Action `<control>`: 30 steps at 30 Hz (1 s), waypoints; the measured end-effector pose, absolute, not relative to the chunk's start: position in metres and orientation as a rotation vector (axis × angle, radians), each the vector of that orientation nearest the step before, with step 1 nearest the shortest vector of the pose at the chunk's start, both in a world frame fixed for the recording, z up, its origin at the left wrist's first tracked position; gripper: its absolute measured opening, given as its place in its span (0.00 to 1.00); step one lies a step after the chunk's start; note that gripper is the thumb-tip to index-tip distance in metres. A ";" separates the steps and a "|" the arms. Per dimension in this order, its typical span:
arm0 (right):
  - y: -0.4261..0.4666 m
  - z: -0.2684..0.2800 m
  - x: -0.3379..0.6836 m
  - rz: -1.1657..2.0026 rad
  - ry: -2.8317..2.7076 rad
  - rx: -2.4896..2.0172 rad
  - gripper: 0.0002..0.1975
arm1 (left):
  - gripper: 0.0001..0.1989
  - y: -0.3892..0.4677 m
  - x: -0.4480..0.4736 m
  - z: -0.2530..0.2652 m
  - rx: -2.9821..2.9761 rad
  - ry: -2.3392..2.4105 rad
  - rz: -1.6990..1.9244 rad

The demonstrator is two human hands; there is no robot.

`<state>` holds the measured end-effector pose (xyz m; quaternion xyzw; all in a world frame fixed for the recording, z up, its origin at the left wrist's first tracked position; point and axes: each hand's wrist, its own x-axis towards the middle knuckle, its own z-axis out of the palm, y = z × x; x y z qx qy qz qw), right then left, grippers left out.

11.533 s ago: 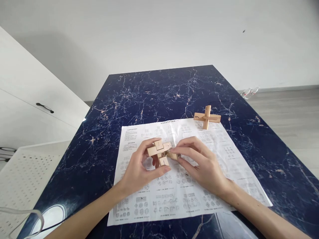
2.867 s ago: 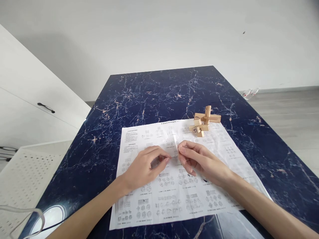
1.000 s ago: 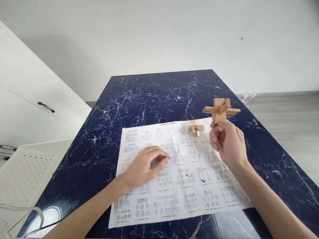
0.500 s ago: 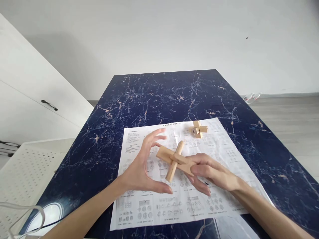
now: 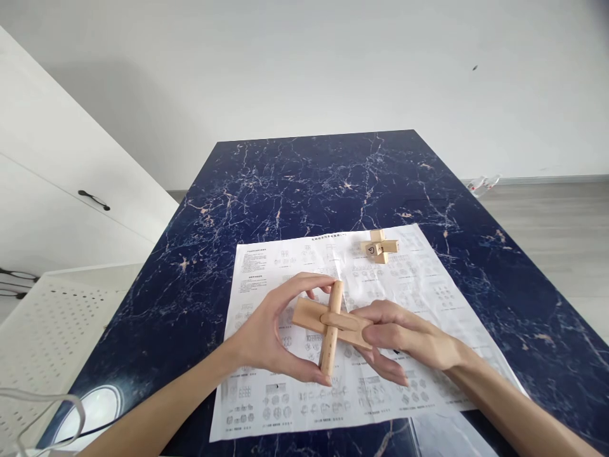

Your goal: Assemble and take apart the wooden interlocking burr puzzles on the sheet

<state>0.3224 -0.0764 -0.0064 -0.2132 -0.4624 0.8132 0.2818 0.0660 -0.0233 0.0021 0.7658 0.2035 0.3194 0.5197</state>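
Observation:
A wooden interlocking puzzle [image 5: 332,320] is held above the printed sheet [image 5: 266,406]. It has a flat board, a rod crossing it upright in view, and a round-ended piece lying along the board through the crossing. My left hand [image 5: 271,330] spans the rod, with the thumb at its near end and a fingertip at its far end. My right hand [image 5: 404,333] pinches the board's right end between thumb and fingers, its lower fingers stretched beneath. On the sheet's far right part rests a second wooden puzzle [image 5: 379,246], cross-shaped, with a dark mark on one block.
The dark blue marble-patterned table [image 5: 304,184] carries the sheet of diagrams. At left are a white cabinet [image 5: 57,133] with a black handle and a perforated white panel [image 5: 61,317]. A white cable [image 5: 42,395] loops at the lower left.
My left hand, formerly apart from the puzzle, now grips the rod's ends. The rod has turned more upright in view, and the puzzle has shifted slightly nearer to me.

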 end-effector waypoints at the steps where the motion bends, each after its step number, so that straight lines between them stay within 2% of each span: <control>1: -0.076 -0.006 0.323 2.173 -1.247 -0.575 0.15 | 0.50 -0.023 0.066 0.002 1.838 0.491 0.763; 13: -0.079 -0.006 0.320 2.131 -1.291 -0.644 0.20 | 0.50 -0.021 0.066 0.000 1.894 0.533 0.780; 30: -0.078 -0.007 0.318 1.905 -1.350 -0.723 0.22 | 0.50 -0.022 0.068 0.003 1.886 0.484 0.826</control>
